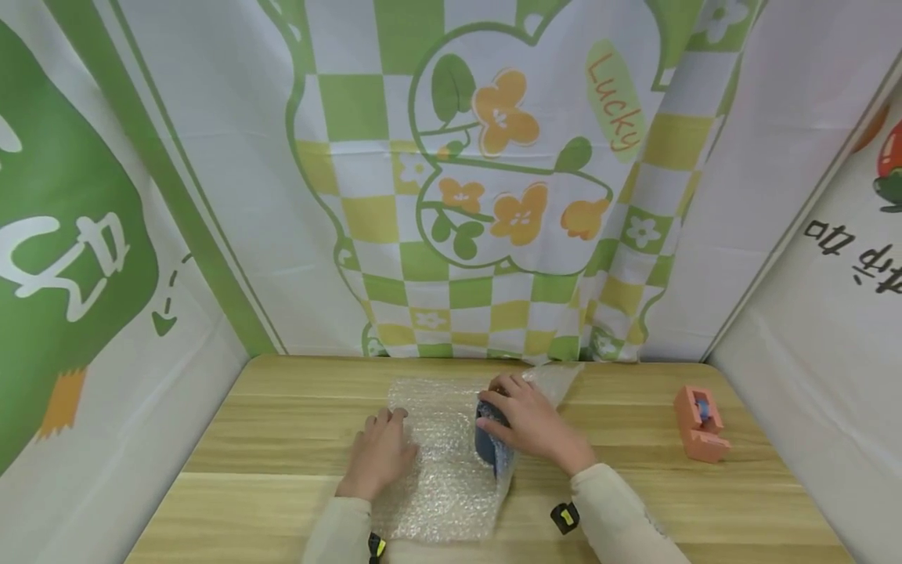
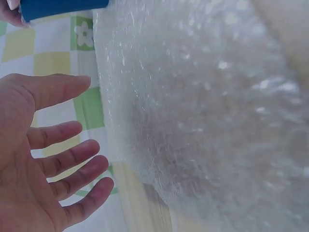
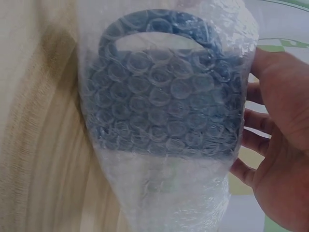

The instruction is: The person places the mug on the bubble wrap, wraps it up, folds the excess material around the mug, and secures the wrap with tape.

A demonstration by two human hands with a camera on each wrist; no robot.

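A blue mug lies on its side on a sheet of bubble wrap, which is spread over the wooden table. My right hand grips the mug with a flap of the wrap over it. In the right wrist view the mug's handle shows through the bubbles, with my fingers at one end of the mug. At the sheet's left edge is my left hand, holding nothing. The left wrist view has its fingers spread and loosely bent beside the wrap, and part of the blue mug at the top.
A pink tape dispenser with a blue roll stands at the right of the table. Behind the table hangs a green and white checked curtain. Printed cloth walls rise on both sides. The wrap's far right corner reaches the back edge.
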